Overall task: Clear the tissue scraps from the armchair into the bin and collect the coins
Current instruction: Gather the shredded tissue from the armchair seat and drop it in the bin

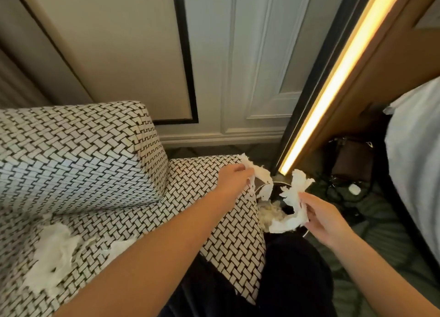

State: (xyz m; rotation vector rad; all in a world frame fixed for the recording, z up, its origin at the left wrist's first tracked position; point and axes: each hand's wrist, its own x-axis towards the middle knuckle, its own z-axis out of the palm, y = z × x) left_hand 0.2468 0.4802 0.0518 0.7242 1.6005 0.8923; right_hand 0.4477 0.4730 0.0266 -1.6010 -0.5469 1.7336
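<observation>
Head view looks down on torn white tissue held over a dark bin, which stands just beside the outer arm of a woven-pattern armchair. One ragged tissue scrap hangs from the left hand, whose fingers are closed in a pinch on its upper end, above the bin's near rim and the edge of the armrest. A second, larger tissue scrap is pinched between the thumb and fingers of the right hand; it curls from above that hand down and round toward the bin's front edge. Both hands are apart, with the bin's mouth between and below them. Inside the bin, under the left hand's scrap, lies a pale crumpled heap of tissue.

Behind the left forearm, well away from both hands, more tissue scraps lie spread on the armchair seat, soft-edged and torn, with a further piece touching the forearm's edge. No coins can be made out.

Beyond the right hand, a dark bag and tangled black cables sit on the carpeted floor, next to a glowing light strip and the white bedding of a bed. Dark trousers show below the hands.
</observation>
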